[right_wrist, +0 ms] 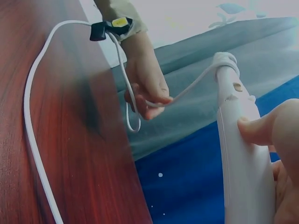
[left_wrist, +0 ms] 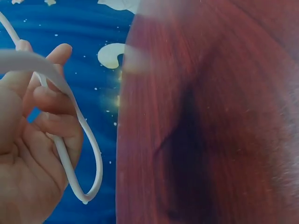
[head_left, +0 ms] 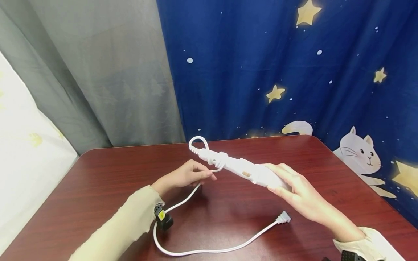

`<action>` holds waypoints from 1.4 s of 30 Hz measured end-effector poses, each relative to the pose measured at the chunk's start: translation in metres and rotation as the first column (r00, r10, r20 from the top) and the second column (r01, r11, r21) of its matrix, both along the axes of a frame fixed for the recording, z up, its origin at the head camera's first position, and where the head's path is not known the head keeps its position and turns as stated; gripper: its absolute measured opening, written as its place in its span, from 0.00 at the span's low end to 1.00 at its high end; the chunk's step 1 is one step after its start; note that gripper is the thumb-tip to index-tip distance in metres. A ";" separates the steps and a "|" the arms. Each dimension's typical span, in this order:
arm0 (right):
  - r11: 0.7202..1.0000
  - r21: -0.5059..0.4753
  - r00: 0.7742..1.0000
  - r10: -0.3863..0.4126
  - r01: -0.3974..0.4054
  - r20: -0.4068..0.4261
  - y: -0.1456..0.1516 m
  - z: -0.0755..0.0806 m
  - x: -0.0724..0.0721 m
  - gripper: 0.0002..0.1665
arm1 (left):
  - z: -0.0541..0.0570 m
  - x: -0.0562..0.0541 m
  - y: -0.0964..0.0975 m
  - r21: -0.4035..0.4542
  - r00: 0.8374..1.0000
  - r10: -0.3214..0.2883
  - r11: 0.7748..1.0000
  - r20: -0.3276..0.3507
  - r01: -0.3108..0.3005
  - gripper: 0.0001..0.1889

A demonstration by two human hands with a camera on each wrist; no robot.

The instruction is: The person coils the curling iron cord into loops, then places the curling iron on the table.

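A white hair straightener [head_left: 233, 165] is held tilted above the table, its cord end up and to the left. My right hand [head_left: 298, 188] grips its wide end, and in the right wrist view the thumb [right_wrist: 259, 130] presses along its side. The white power cord [head_left: 196, 251] loops out of the narrow end and winds round it there. Just below that end, my left hand [head_left: 189, 174] pinches the cord between thumb and fingers. In the left wrist view a loop of cord [left_wrist: 96, 158] hangs across the fingers.
The cord's free length curves over the reddish-brown table [head_left: 107, 181], passing by the left wrist camera [head_left: 164, 220]. Its plug [head_left: 283, 217] lies near the right forearm. Behind the table hang a grey curtain [head_left: 121, 72] and a blue star-patterned curtain [head_left: 235, 72].
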State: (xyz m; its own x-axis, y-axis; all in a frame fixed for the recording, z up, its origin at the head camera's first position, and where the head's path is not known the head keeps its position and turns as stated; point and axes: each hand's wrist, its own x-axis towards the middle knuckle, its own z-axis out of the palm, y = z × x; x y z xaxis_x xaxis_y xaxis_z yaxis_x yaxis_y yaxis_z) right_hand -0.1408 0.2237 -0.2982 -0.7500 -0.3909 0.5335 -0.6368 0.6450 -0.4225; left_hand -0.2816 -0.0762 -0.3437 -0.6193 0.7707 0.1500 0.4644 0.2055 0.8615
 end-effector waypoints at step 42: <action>0.777 0.627 0.997 -0.078 0.055 0.009 -0.009 0.005 -0.001 0.25 | 0.098 0.020 -0.005 -0.316 0.787 -0.087 0.938 -0.611 -0.142 0.08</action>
